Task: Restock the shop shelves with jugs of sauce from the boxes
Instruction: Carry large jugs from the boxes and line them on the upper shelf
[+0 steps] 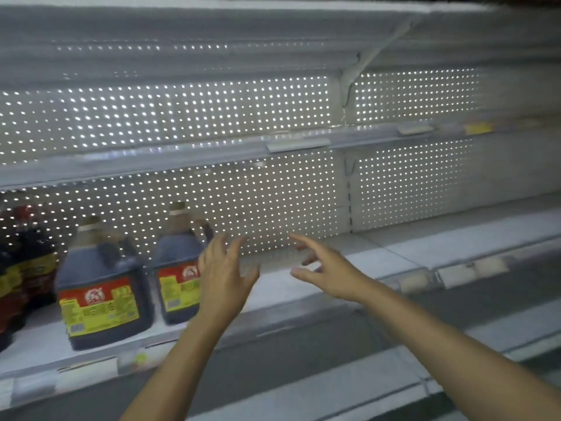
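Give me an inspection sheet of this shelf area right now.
Surface: white shelf, bare right of the jugs.
Job's things: two jugs upright at left, labels forward; no boxes seen.
Clutter: dark bottles at far left; price tags on the rails.
Grippers: left hand beside the right jug and right hand, both with fingers spread, holding nothing.
Cables: nothing seen.
Surroundings: perforated back panel, upper shelf unstocked.

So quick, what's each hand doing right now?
Left hand: open, holding nothing, beside a jug.
Right hand: open, holding nothing, over the shelf.
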The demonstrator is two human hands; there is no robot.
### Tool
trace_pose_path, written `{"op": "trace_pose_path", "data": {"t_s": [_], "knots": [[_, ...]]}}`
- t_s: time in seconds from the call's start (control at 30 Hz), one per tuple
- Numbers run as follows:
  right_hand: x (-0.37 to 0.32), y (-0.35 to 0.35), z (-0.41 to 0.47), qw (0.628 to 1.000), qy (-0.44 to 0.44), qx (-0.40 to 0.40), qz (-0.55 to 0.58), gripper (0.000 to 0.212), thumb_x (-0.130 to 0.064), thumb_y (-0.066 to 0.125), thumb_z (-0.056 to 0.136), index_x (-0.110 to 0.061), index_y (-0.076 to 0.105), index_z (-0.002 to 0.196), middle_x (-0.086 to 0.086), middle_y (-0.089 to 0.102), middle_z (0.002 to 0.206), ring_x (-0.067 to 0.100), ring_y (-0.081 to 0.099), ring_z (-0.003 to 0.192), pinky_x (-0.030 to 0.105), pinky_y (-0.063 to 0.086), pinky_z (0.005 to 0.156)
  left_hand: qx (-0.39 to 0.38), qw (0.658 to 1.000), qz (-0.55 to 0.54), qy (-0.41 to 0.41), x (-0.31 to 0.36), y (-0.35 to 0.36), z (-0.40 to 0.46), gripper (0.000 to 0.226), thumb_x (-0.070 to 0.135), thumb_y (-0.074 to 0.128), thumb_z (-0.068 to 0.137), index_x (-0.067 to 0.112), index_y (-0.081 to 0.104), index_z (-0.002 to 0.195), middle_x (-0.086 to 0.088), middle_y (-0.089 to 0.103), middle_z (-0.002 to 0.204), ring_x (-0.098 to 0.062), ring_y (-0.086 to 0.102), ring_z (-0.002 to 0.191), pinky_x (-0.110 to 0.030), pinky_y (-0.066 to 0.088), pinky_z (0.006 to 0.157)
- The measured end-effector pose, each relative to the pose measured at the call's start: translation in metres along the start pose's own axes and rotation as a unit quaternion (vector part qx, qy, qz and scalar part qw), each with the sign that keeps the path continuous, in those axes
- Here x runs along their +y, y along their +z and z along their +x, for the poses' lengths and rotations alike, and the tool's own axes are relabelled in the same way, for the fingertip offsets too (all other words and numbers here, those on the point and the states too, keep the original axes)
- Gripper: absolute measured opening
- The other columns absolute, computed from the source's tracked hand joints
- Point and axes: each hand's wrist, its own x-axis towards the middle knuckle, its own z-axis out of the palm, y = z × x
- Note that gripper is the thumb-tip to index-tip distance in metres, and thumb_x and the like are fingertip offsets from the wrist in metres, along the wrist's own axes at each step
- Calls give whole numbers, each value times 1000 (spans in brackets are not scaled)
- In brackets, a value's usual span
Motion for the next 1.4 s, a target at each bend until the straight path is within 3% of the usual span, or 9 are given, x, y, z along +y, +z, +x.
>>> {"op": "trace_pose_path", "data": {"t_s": [0.2,0.4,0.6,0.73,0.87,1.0,1.13,1.27,1.4], "knots": [[97,-126,-130,996,64,42,-52,59,-50,68,93,-51,41,146,-13,50,138,7,58,114,33,54,94,-111,967,-207,100,202,101,-34,51,34,71,90,32,51,136,10,57,133,-14,52,123,-41,46,101],[192,-241,-281,975,178,108,-81,54,-39,67,98,-37,46,147,-10,50,137,1,56,114,19,48,89,-219,913,-301,167,369,209,-56,54,29,74,89,22,53,139,-3,59,137,-18,55,122,-41,46,105],[282,-310,-418,918,330,198,-98,40,-36,65,100,-35,53,138,-5,56,133,11,62,110,32,55,94,-356,838,-354,215,501,329,-102,49,30,71,93,22,54,139,-6,61,134,-19,58,118,-32,45,99],[348,-329,-482,880,409,219,-105,40,-31,62,102,-26,55,141,-3,59,129,15,63,107,28,52,89,-423,779,-403,229,567,420,-135,51,27,75,90,23,56,137,1,63,125,-12,60,110,-32,50,97],[426,-339,-522,841,475,234,-112,38,-32,64,100,-33,54,137,-6,63,123,12,64,106,31,54,89,-506,712,-424,238,624,520,-165,51,23,74,91,25,55,138,7,62,123,-6,58,109,-13,46,92],[485,-345,-547,796,542,257,-78,44,-23,62,103,-21,51,145,1,60,135,16,62,116,28,54,94,-573,662,-408,258,667,607,-184,53,29,71,92,21,53,141,-3,64,131,-20,62,117,-40,52,100],[534,-345,-579,749,602,269,-62,43,-30,60,104,-22,49,145,-2,57,136,15,60,117,33,52,96,-624,625,-376,279,699,666,-203,53,23,71,94,21,51,143,-4,62,134,-18,60,118,-36,51,99],[587,-337,-615,713,634,296,-55,36,-22,61,104,-14,54,138,1,63,113,17,65,97,33,54,82,-664,588,-344,308,732,728,-232,53,24,69,94,24,49,144,-1,63,129,-17,60,113,-32,51,92],[653,-319,-660,676,666,314,-34,34,-22,61,102,-15,56,136,2,62,113,11,62,87,21,46,74,-684,559,-327,336,769,786,-278,55,25,70,93,26,48,143,2,61,129,-11,58,113,-33,53,94]]}}
